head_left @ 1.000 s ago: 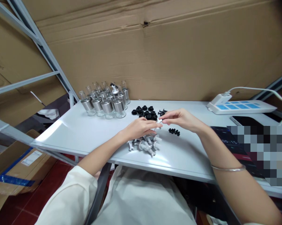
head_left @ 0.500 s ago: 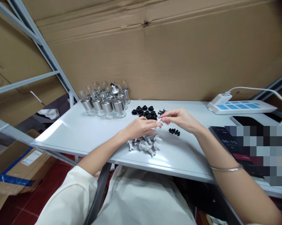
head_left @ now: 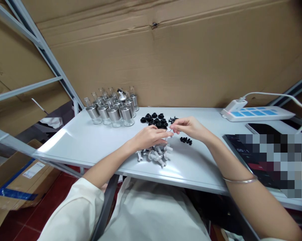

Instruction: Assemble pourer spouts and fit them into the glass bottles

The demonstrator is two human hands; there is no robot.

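Note:
My left hand is closed round a white plastic pourer spout, held above the table. At its tip, the thumb and fingers of my right hand are pinched together; whether they grip the spout or a small part on it is hidden. Under my left hand lies a heap of white pourer spouts. Black round stopper caps sit just behind my hands. A few thin black pieces lie behind my right hand, and small black plugs lie in front of it.
Several glass bottles with steel sleeves stand at the back left, one topped by a white and black pourer. At the right are a power strip with a white cable and two phones. A cardboard wall closes off the table's back.
Both hands keep almost the same place and grip at the white spout, with only a slight shift of the right fingers. The view has moved a little.

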